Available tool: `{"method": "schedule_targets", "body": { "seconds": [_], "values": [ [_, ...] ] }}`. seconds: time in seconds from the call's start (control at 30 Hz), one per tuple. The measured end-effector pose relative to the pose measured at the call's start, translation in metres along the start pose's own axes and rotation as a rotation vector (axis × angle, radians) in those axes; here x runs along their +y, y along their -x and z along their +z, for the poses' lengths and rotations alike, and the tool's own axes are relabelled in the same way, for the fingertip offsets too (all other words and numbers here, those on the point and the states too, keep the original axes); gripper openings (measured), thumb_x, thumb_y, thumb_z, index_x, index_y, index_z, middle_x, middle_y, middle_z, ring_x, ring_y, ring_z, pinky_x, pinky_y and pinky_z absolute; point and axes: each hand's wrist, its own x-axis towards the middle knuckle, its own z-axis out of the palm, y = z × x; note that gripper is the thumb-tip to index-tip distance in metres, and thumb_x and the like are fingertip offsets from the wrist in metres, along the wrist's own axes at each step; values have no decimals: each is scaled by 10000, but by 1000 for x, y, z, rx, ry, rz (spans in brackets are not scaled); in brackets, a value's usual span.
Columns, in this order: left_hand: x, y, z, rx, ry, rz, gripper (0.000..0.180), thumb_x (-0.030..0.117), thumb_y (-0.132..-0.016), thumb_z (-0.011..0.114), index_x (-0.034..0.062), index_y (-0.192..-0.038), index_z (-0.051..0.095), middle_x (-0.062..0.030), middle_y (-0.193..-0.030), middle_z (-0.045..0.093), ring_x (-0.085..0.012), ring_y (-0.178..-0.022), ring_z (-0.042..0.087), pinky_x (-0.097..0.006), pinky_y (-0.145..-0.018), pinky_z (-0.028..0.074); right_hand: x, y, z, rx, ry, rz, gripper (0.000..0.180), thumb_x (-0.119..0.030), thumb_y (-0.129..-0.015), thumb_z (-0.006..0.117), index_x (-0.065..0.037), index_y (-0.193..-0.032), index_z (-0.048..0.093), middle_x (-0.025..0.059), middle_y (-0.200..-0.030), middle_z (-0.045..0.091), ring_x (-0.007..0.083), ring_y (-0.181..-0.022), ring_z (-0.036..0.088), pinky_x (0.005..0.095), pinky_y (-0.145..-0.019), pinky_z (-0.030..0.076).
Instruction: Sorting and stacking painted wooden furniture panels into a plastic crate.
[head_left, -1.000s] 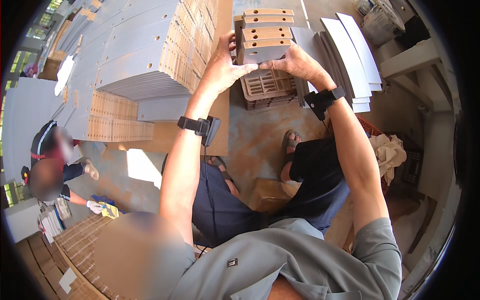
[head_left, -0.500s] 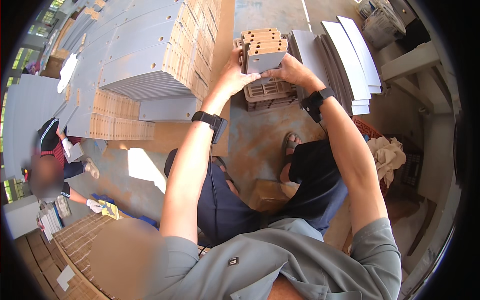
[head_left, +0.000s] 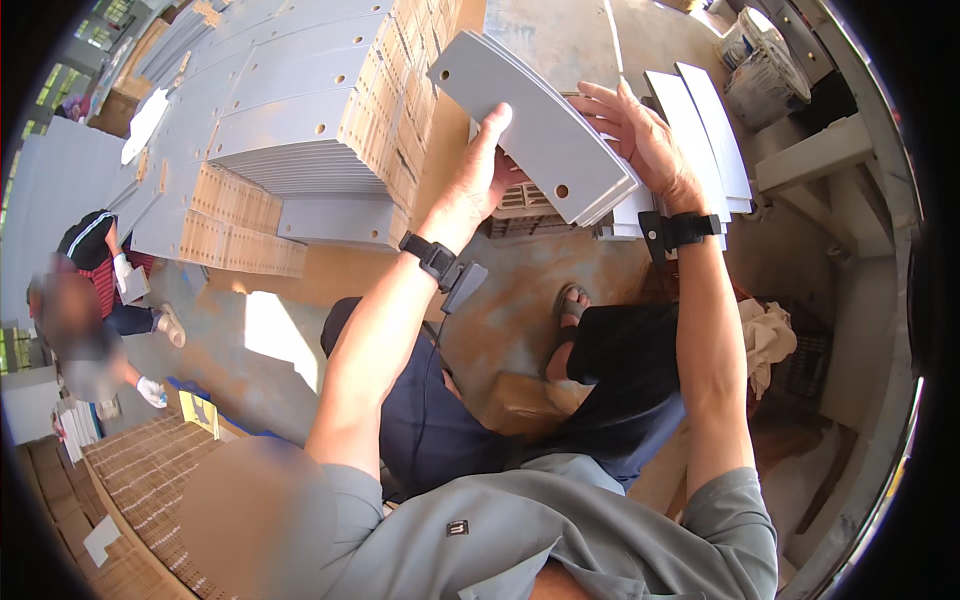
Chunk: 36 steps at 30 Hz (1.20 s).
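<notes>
A small stack of grey boards (head_left: 540, 125) with a round hole near each end slants across in front of me, broad face up. My left hand (head_left: 482, 168) grips its near left edge, thumb on the face and the other fingers beneath. My right hand (head_left: 648, 140) is at the stack's right edge, fingers stretched and apart; whether it touches the boards I cannot tell. Below the stack, partly covered, stands a brownish plastic crate (head_left: 528, 200).
High piles of grey boards with tan edges (head_left: 300, 125) stand at left. More loose boards (head_left: 715, 135) lie at right, near buckets (head_left: 765, 75) and a machine frame (head_left: 825, 160). A gloved co-worker (head_left: 95, 290) is at far left; a cardboard box (head_left: 520, 405) sits between my legs.
The stack, formerly gripped by both hands with its edges facing me, is now tilted broad face up. My right hand has released it and spread open. The co-worker's hand has left the yellow item.
</notes>
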Motion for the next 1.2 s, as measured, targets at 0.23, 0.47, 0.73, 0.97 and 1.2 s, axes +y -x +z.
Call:
{"method": "schedule_targets", "body": {
  "seconds": [0.23,0.47,0.73,0.97,1.2],
  "values": [
    [-27,-18,11,98,416,68,903,673,-829,676,6,-1373,404,-163,-1289,488,-269,-1218,531,-462,-1039,514,-3,37,-7,79,-56,-88,605,-257,-1014,507,78,-1490,341,172,-1423,517,233,-1257,556,416,-1098,443],
    [-31,-31,28,99,709,214,980,645,-840,690,-43,-1425,309,-202,-1366,421,-310,-1298,464,-468,-1134,436,44,21,52,343,276,-234,1142,-375,-759,879,56,-1542,167,259,-1485,407,342,-1336,462,424,-1118,388],
    [-48,-24,49,44,463,70,1059,701,-848,629,-80,-1455,250,-165,-1394,420,-262,-1326,427,-412,-1168,356,28,-28,65,617,178,-286,827,-340,-743,845,96,-1285,397,222,-1181,574,265,-1077,599,368,-929,513],
    [-12,7,-10,68,-22,-295,507,527,-954,596,29,-1048,608,-102,-974,679,-181,-869,674,-283,-723,549,63,-45,48,580,452,-404,897,-365,-722,833,106,-1331,372,239,-1187,569,297,-1087,601,388,-923,518],
    [20,-6,-50,230,-900,497,950,329,-812,845,-25,-1479,269,-267,-1375,490,-292,-1270,535,-392,-967,519,56,-35,56,369,486,-494,913,-309,-746,841,58,-1408,330,240,-1314,520,324,-1227,550,422,-1023,480]
  ]
}}
